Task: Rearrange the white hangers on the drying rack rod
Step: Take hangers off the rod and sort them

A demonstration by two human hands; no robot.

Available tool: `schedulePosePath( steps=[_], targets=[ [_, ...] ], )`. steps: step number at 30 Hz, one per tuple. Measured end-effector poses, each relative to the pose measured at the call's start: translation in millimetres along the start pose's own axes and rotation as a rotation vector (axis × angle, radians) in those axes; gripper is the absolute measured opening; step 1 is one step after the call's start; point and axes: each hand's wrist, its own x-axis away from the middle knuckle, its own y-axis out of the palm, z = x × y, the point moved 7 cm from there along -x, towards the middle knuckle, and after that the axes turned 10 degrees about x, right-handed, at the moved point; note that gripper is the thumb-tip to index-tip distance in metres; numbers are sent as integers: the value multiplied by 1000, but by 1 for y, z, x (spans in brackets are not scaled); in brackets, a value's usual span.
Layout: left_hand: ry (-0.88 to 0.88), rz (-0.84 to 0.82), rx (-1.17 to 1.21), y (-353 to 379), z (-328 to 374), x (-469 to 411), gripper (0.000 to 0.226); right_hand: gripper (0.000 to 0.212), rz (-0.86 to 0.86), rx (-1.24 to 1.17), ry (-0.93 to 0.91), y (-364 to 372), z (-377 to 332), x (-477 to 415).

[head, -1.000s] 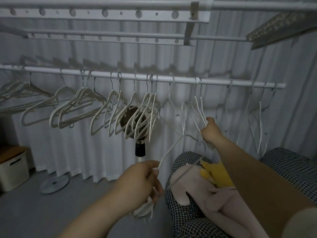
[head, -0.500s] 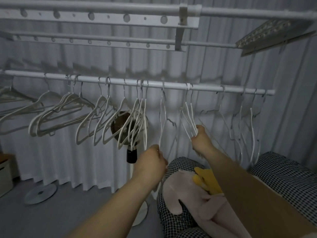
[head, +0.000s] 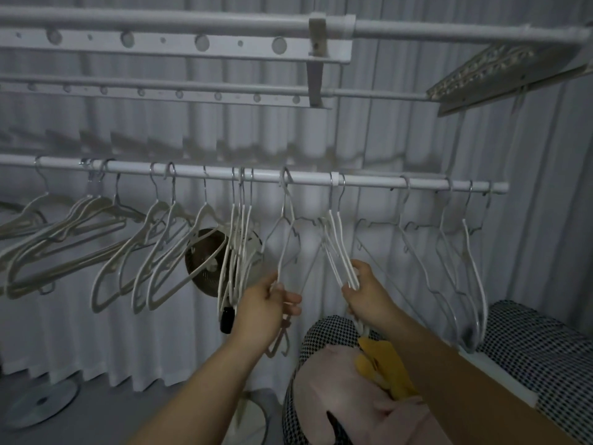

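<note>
White hangers [head: 285,239] mid-rod [head: 369,182], hanging vertical | left hand [head: 266,303] fingers loosely curled on one | right hand [head: 369,290] clamped on pair [head: 340,252] beside it.

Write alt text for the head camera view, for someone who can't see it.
Two bare hands hold white plastic hangers hooked on a white drying rack rod: the left hand holds the lower edge of one hanger, the right hand closes its grip on a pair of hangers. More hangers line the rod, a round fan behind them and a checked cushion below right.
</note>
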Motion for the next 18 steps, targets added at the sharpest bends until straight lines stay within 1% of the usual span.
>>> schedulePosePath(
  steps=[6,10,14,18],
  targets=[
    [93,5,-63,-8,-8,-15,36,46,48,-54,-55,-5,6,-9],
    [150,32,-143,-8,-2,-32,37,45,40,-51,-74,-3,15,-16],
    [148,72,-165,-1,-5,-57,42,46,9,-79,-64,-1,24,-26],
    [152,124,-264,1,-21,-66,43,46,-27,-127,-54,0,30,-33]
  ],
)
